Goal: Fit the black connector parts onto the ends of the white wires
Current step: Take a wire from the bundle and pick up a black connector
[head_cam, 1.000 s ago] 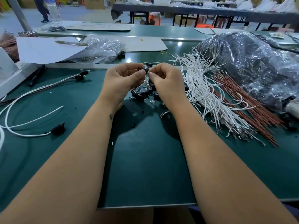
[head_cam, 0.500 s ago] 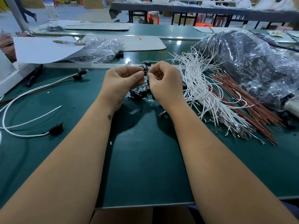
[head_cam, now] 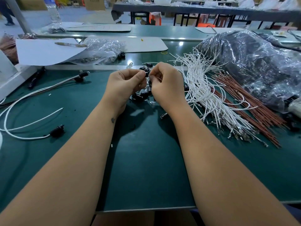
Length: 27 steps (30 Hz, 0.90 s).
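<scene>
Currently: left hand [head_cam: 125,82] pinches a small black plastic connector part [head_cam: 146,74] above the green desk [head_cam: 146,160]; right hand [head_cam: 167,84], fingers curled, grips what seems a thin wire end against it, too small to confirm. Loose black connector pile [head_cam: 141,95] lies beneath the hands; bundle of white wires with metal terminals [head_cam: 205,95] lies just right. Step judged: insertion. Next move calls for aligning terminal with cavity and pushing home.

A long green-topped bench [head_cam: 143,168] stands in a workshop with a pale grey floor [head_cam: 91,17] and dark-framed grey tables [head_cam: 203,9] behind.
</scene>
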### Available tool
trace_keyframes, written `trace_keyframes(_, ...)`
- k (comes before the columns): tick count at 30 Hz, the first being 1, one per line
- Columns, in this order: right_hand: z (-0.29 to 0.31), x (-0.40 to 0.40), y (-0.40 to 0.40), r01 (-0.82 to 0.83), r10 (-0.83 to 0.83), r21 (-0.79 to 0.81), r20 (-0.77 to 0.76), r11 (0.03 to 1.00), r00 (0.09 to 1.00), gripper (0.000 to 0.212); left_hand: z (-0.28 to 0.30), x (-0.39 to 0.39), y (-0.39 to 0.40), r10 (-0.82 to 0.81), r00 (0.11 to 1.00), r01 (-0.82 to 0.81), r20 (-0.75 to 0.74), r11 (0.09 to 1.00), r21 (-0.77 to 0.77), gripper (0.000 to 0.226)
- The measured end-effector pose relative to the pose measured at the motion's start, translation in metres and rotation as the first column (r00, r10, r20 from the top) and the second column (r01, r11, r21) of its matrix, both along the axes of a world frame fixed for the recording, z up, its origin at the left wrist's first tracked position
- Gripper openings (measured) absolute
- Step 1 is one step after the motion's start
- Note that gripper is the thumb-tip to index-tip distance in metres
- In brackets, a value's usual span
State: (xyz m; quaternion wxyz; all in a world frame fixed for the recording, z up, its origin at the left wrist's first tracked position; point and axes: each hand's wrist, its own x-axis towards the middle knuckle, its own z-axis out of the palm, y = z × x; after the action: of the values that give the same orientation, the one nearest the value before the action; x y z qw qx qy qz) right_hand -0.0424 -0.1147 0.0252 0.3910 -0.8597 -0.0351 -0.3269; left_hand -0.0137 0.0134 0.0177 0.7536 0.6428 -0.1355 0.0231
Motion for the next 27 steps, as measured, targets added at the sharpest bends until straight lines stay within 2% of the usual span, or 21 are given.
trace_keyframes(6,-0.002,0.001,-0.003,0.022,-0.022,0.006,0.016,1.0,1.0,0.013,0.002,0.0,-0.004,0.022,1.0,-0.022,0.016,0.999,0.042,0.009)
trace_keyframes(13,-0.003,0.001,0.001,0.028,-0.027,-0.085,0.021,0.996,0.999,0.012,-0.001,0.002,-0.002,0.102,0.994,-0.104,0.029,0.988,0.113,0.013)
trace_keyframes(17,0.002,-0.002,-0.014,0.122,-0.124,0.039,0.063,0.992,0.99,0.018,-0.003,0.014,0.02,0.252,0.968,-0.25,-0.018,0.965,0.077,0.01)
trace_keyframes(23,0.001,-0.004,-0.001,0.045,-0.053,0.076,0.113,0.996,0.992,0.01,0.0,0.002,0.003,0.036,0.999,-0.036,-0.013,0.999,0.033,0.015)
trace_keyframes(27,0.001,-0.003,-0.003,0.033,-0.054,0.152,0.134,0.988,0.989,0.007,0.002,0.001,0.003,-0.008,0.999,0.01,-0.052,1.0,0.026,0.024)
